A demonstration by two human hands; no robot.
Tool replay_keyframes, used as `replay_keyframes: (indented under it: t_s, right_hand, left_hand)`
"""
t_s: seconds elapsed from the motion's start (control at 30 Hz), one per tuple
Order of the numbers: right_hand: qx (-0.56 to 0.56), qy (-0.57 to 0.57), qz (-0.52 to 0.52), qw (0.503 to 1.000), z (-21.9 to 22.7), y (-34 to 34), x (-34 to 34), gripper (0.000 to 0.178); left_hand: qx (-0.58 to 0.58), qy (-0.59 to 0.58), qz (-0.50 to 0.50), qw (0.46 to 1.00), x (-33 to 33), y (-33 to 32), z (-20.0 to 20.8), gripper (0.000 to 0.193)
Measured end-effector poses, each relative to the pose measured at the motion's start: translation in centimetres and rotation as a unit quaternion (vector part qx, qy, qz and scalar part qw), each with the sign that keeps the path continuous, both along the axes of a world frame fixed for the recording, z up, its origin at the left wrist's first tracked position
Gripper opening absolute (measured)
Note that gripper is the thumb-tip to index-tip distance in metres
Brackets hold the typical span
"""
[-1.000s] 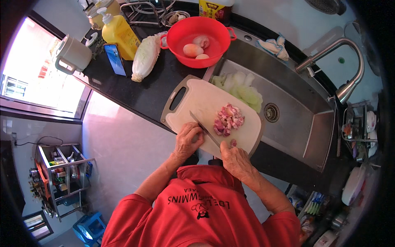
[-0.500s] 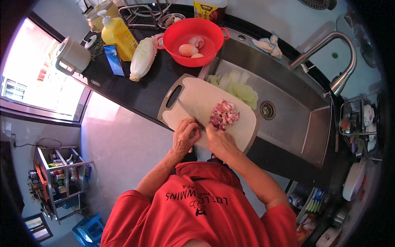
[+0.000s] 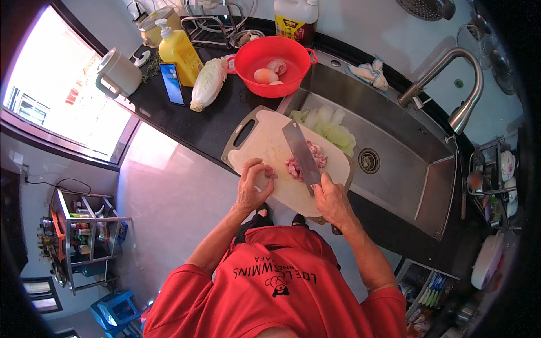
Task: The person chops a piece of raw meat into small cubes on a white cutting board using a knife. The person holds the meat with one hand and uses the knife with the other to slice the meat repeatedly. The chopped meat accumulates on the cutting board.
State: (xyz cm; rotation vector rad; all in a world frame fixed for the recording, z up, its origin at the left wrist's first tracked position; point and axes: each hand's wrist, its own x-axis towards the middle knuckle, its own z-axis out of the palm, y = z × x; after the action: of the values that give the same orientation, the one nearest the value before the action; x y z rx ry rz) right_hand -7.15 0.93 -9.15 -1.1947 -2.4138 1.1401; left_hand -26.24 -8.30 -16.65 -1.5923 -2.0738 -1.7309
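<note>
My right hand [image 3: 332, 200] is closed round the handle of a kitchen knife with a broad blade [image 3: 302, 153]. The blade lies across the view of the chopped raw meat [image 3: 318, 155], hiding part of the pile; whether they touch I cannot tell. Near the board's front edge my left hand [image 3: 249, 185] pinches a small piece of raw meat [image 3: 270, 172] between thumb and fingers. Beneath it all is a pale cutting board [image 3: 265, 127] with a grey-brown rim and a handle slot at its left end. Small scraps cling to the board's surface left of the pile.
Behind the board stands a red plastic basin [image 3: 262, 89] holding eggs [image 3: 262, 76] and a lump of meat [image 3: 278, 67]. Cabbage leaves [image 3: 327, 127] lie in the steel sink [image 3: 394, 169]. A whole napa cabbage [image 3: 208, 84], a propped phone [image 3: 172, 83] and a yellow pump bottle [image 3: 180, 53] stand left.
The knife has swung from beside my left fingers rightward over the meat pile. My left hand now shows a small meat piece in its pinch. The whole view has shifted slightly.
</note>
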Motion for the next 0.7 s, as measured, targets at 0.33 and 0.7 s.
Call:
replay_keyframes:
  t_s: [0.33, 0.7]
  right_hand:
    - [0.117, -0.104, 0.120, 0.980, -0.2, -3.9, 0.3, 0.007]
    - [0.078, -0.094, 0.113, 0.986, -1.4, -4.0, -1.2, 0.007]
  left_hand:
    - [-0.048, 0.034, -0.086, 0.995, -1.1, -0.5, -2.2, 0.022]
    - [-0.055, 0.036, -0.111, 0.992, -2.0, -0.2, -2.2, 0.021]
